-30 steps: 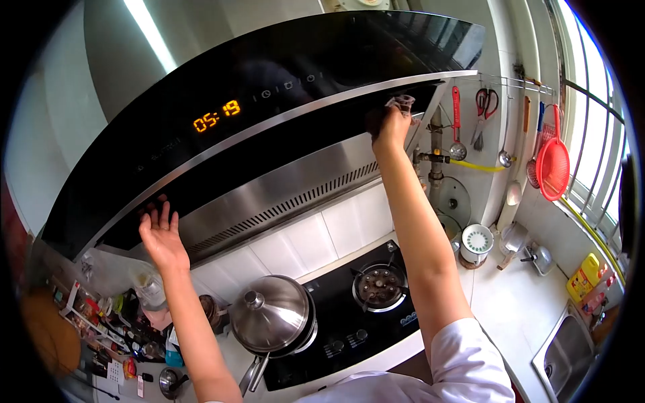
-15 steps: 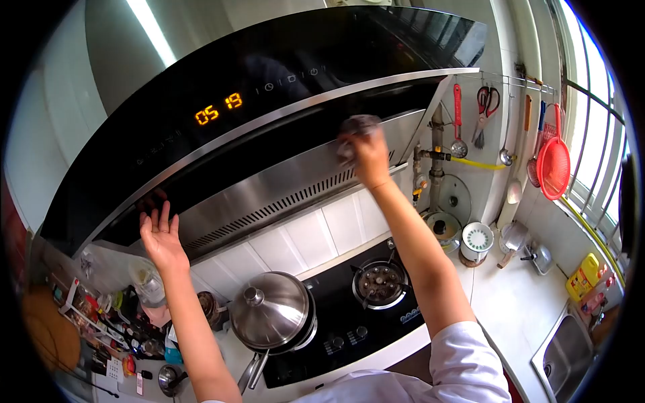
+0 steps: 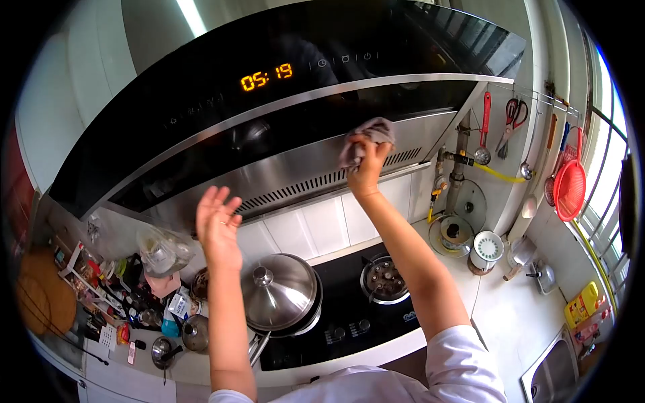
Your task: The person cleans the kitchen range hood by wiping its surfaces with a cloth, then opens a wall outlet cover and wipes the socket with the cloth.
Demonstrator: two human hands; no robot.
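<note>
Your hands are well apart, both raised in front of the range hood (image 3: 201,144). Your right hand (image 3: 365,172) is closed around a crumpled greyish cloth (image 3: 377,129), which bunches up above the knuckles and hangs out on the left. Seen from the head, it overlaps the line where the hood's black band meets the steel panel (image 3: 289,162), just above the row of vent slots (image 3: 292,189); whether it presses on the metal or floats just off it, you cannot tell from this angle. Your left hand (image 3: 220,228) carries nothing that shows: palm turned up, fingers spread, near the hood's lower left edge, and contact there cannot be made out either.

Wiping the hood's underside front looks like the step in hand, with the cloth right of the middle. How much of the panel is done, the sheen does not reveal. As a judgement, your next move calls for the cloth laid flat, light even pressure along the steel, and care at the slots, where loose folds could snag. Mind your forearms too: the left one passes close beside the domed lid (image 3: 281,293) in this view, and the right reaches over the stove (image 3: 346,305).
</note>
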